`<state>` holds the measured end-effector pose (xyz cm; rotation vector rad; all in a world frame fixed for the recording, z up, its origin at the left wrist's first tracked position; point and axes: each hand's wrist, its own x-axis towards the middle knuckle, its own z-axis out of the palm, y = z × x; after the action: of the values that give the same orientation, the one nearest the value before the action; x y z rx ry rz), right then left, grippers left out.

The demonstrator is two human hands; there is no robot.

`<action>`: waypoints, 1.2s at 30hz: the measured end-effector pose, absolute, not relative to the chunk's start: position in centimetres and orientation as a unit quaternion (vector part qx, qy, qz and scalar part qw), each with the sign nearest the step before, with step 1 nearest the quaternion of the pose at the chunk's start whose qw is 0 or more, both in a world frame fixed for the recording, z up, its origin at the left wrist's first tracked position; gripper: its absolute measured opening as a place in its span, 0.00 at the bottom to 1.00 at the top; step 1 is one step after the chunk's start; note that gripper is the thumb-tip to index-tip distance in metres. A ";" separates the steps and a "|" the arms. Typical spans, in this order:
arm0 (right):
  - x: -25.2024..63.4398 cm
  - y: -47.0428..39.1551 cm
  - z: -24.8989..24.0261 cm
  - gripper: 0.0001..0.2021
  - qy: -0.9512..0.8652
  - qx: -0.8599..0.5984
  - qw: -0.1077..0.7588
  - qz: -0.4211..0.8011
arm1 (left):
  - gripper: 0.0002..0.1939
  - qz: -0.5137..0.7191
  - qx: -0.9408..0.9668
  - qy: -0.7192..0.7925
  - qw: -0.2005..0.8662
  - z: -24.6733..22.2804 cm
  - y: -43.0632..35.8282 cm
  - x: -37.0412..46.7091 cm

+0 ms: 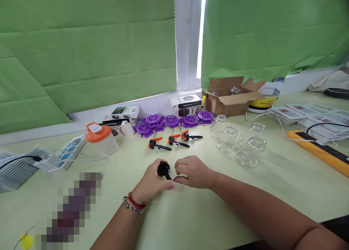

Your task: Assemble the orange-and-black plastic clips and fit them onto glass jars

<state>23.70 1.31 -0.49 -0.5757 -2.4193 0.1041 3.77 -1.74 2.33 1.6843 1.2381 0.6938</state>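
My left hand [151, 184] is wrapped round a black-and-orange part [164, 170] with a dark round head and a short black stem, held a little above the table. Close by on the right, the fingers of my right hand [192, 173] are curled in, tips near the stem's end. Whatever they pinch, if anything, is hidden. Beyond my hands lie three similar pieces, each with a black rod, an orange lever and a thin metal shaft: a left one [159, 146], a middle one [177, 142] and a right one [191, 136]. Behind these is a row of purple spoked discs [171, 121].
Several clear glass jars [228, 138] stand right of the pieces. An open cardboard box [231, 100], printed boxes [187, 105] and an orange-lidded jug [101, 138] line the back. A power strip [70, 153] is at left; an orange-and-black bar [321, 151] is at right.
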 end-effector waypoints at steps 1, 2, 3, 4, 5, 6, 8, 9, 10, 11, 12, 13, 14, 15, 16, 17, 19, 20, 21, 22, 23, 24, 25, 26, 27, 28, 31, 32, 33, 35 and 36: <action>23.7 1.2 -0.4 0.09 -0.920 -0.224 0.317 0.047 | 0.28 0.282 0.680 0.503 0.453 2.4 -1.8 3.8; 23.7 1.2 -0.3 0.09 -0.922 -0.226 0.311 0.055 | 0.28 0.283 0.678 0.505 0.453 2.4 -1.8 3.8; 23.7 1.1 -0.2 0.09 -0.924 -0.226 0.303 0.060 | 0.29 0.283 0.677 0.506 0.453 2.4 -1.8 3.8; 23.7 1.0 -0.2 0.08 -0.926 -0.228 0.295 0.064 | 0.28 0.281 0.678 0.506 0.453 2.5 -1.9 3.8; 23.7 1.0 -0.1 0.08 -0.926 -0.233 0.289 0.067 | 0.28 0.280 0.679 0.506 0.452 2.5 -1.9 3.8; 23.7 1.0 -0.1 0.08 -0.926 -0.239 0.284 0.071 | 0.28 0.279 0.679 0.507 0.451 2.5 -1.9 3.8; 23.7 0.9 -0.1 0.09 -0.924 -0.250 0.276 0.085 | 0.28 0.279 0.681 0.507 0.449 2.5 -1.9 3.9; 23.7 0.9 -0.2 0.09 -0.925 -0.253 0.270 0.090 | 0.28 0.278 0.682 0.507 0.448 2.5 -1.9 3.9; 23.7 0.9 -0.2 0.08 -0.925 -0.257 0.265 0.093 | 0.28 0.277 0.684 0.506 0.447 2.4 -1.9 3.9; 23.7 0.9 -0.2 0.07 -0.924 -0.261 0.263 0.095 | 0.28 0.276 0.686 0.505 0.446 2.4 -1.8 3.9; 23.7 0.9 -0.2 0.06 -0.923 -0.266 0.262 0.098 | 0.28 0.276 0.688 0.504 0.444 2.3 -1.8 3.8; 23.7 0.9 -0.2 0.07 -0.921 -0.269 0.262 0.102 | 0.29 0.277 0.689 0.503 0.442 2.2 -1.8 3.8; 23.7 0.9 -0.2 0.07 -0.920 -0.271 0.261 0.106 | 0.29 0.277 0.690 0.503 0.441 2.2 -1.7 3.8; 23.8 0.9 -0.1 0.07 -0.921 -0.273 0.256 0.110 | 0.29 0.275 0.692 0.502 0.440 2.2 -1.7 3.8; 23.8 0.8 -0.1 0.07 -0.921 -0.276 0.250 0.114 | 0.29 0.274 0.694 0.502 0.438 2.1 -1.7 3.8; 23.8 0.8 -0.1 0.06 -0.921 -0.280 0.244 0.120 | 0.29 0.272 0.695 0.502 0.437 2.1 -1.7 3.8; 23.7 0.8 0.1 0.08 -0.919 -0.289 0.232 0.137 | 0.28 0.270 0.695 0.503 0.438 2.1 -1.7 3.8; 23.7 0.7 0.1 0.09 -0.918 -0.293 0.225 0.145 | 0.28 0.270 0.694 0.504 0.438 2.1 -1.7 3.8; 23.7 0.7 0.2 0.09 -0.917 -0.297 0.218 0.151 | 0.28 0.270 0.693 0.505 0.437 2.1 -1.6 3.8; 23.7 0.7 0.2 0.08 -0.917 -0.302 0.212 0.154 | 0.28 0.271 0.693 0.506 0.436 2.1 -1.6 3.8; 23.7 0.7 0.2 0.07 -0.915 -0.307 0.209 0.156 | 0.28 0.271 0.692 0.507 0.436 2.1 -1.6 3.8; 23.7 0.7 0.2 0.07 -0.914 -0.309 0.210 0.159 | 0.28 0.271 0.692 0.508 0.435 2.0 -1.6 3.8; 23.8 0.7 0.3 0.08 -0.913 -0.307 0.212 0.164 | 0.28 0.271 0.693 0.507 0.435 2.0 -1.6 3.8; 23.8 0.7 0.3 0.09 -0.913 -0.303 0.212 0.169 | 0.28 0.271 0.693 0.507 0.435 2.0 -1.6 3.8; 23.8 0.7 0.3 0.09 -0.914 -0.301 0.209 0.171 | 0.28 0.272 0.693 0.507 0.434 1.9 -1.6 3.8; 23.8 0.7 0.4 0.08 -0.915 -0.301 0.205 0.171 | 0.28 0.273 0.693 0.507 0.433 1.9 -1.6 3.7; 23.8 0.6 0.6 0.09 -0.912 -0.312 0.204 0.171 | 0.28 0.275 0.694 0.505 0.433 1.8 -1.7 3.8; 23.8 0.6 0.6 0.10 -0.911 -0.312 0.206 0.173 | 0.28 0.274 0.693 0.506 0.434 1.8 -1.8 3.8; 23.8 0.6 0.7 0.10 -0.912 -0.311 0.205 0.174 | 0.28 0.273 0.693 0.507 0.434 1.8 -1.8 3.8; 23.8 0.6 0.8 0.08 -0.912 -0.314 0.201 0.171 | 0.29 0.273 0.692 0.509 0.433 1.9 -1.8 3.9; 23.8 0.6 0.8 0.09 -0.911 -0.316 0.202 0.170 | 0.29 0.273 0.692 0.509 0.433 1.9 -1.8 3.9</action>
<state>23.78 0.56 0.76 -0.8830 -2.5446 0.4753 3.89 -1.78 1.93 1.7245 1.2671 0.6800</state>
